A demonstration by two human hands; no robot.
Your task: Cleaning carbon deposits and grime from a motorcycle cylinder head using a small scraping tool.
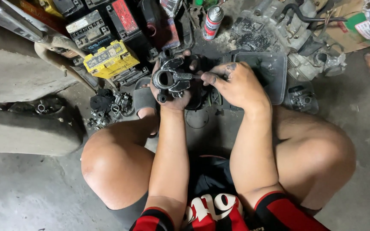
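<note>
Your left hand clamps the metal carburetor above your knees; your right hand pinches a tool lying level, pointing left into the carburetor's round opening, beside the plastic tray.

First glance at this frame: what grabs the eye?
Centre frame, the left hand grips a dark metal carburetor-like part with a round bore, while the grimy right hand holds a tool with a knurled grip against it. Upper left, a yellow battery stands out among dark ones; a spray can lies at top centre.
</note>
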